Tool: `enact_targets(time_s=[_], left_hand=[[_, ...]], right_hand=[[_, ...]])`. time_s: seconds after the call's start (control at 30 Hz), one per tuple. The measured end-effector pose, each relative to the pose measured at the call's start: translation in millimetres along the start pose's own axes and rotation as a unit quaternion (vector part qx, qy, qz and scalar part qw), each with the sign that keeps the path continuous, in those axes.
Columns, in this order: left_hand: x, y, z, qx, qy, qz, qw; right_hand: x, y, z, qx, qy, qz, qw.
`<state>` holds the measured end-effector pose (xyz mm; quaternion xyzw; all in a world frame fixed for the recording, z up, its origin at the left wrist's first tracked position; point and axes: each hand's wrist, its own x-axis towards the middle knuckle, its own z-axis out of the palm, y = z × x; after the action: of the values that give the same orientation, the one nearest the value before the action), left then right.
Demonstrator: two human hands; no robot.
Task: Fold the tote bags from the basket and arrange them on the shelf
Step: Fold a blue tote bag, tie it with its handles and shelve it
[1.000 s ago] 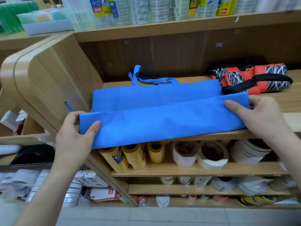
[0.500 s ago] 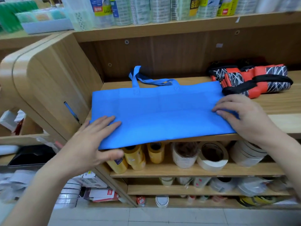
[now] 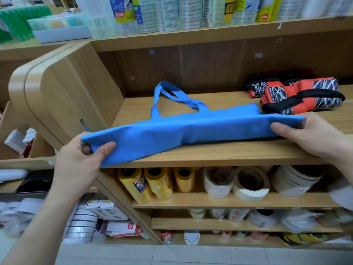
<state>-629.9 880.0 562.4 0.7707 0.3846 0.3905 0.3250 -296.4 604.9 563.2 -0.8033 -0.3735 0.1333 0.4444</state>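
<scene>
A blue tote bag (image 3: 187, 131) lies across the wooden shelf (image 3: 219, 155), folded into a long narrow strip, its handles (image 3: 172, 96) looping toward the back. My left hand (image 3: 80, 159) pinches the strip's left end, thumb on top, lifted just off the shelf's left corner. My right hand (image 3: 313, 134) grips the right end, thumb on the fabric. A folded red and black patterned bag (image 3: 298, 96) sits at the shelf's back right, just beyond the blue bag's far corner. No basket is in view.
Bare shelf board shows behind the blue bag around its handles. A rounded wooden side panel (image 3: 63, 96) bounds the shelf on the left. Tape rolls (image 3: 250, 182) and yellow rolls (image 3: 145, 182) fill the shelf below. Packaged goods line the top shelf (image 3: 172, 14).
The bag lay flat under both hands half a second ago. Now it is folded again into a narrower strip, and both hands grip its ends, the front edge raised.
</scene>
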Motion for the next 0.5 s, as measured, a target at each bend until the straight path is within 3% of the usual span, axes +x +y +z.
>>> enact_targets(time_s=[0.1, 0.2, 0.33, 0.4, 0.43, 0.5], left_hand=[[-4.5, 2.2, 7.8, 0.027, 0.058, -0.007, 0.998], [-5.4, 2.5, 7.4, 0.129, 0.089, 0.006, 0.988], [-7.3, -1.6, 4.9, 0.361, 0.069, 0.072, 0.927], [-3.0, -5.9, 1.9, 0.39, 0.075, 0.163, 0.903], [-2.8, -6.2, 2.7, 0.374, 0.05, 0.227, 0.898], [-3.9, -0.4, 11.1, 0.335, -0.085, 0.315, 0.884]], right_hand=[[0.2, -12.1, 15.7, 0.004, 0.081, 0.029, 0.996], [-0.2, -17.4, 24.2, -0.013, 0.131, 0.021, 0.991], [-4.6, -22.4, 36.7, -0.13, 0.178, 0.029, 0.975], [-5.1, -23.9, 42.2, -0.201, 0.181, 0.031, 0.962], [-4.7, -24.1, 43.8, -0.229, 0.176, 0.034, 0.957], [-3.0, -24.1, 45.7, -0.29, 0.163, 0.04, 0.942]])
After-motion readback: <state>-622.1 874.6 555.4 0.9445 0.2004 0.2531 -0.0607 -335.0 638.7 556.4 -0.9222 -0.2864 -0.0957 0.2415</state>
